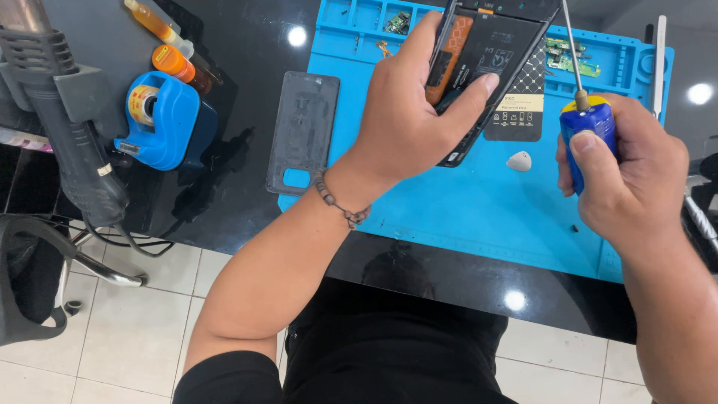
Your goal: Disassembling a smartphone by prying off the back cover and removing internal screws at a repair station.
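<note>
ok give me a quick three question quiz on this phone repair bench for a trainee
1. True or false: the left hand holds the opened phone above the blue mat.
2. Which tool does the right hand grip? A) tweezers B) screwdriver with a blue handle C) brush
3. Where does the grey back cover lie relative to the mat?

Key:
1. True.
2. B.
3. At the mat's left edge, partly on the black table, near the blue tape dispenser.
</note>
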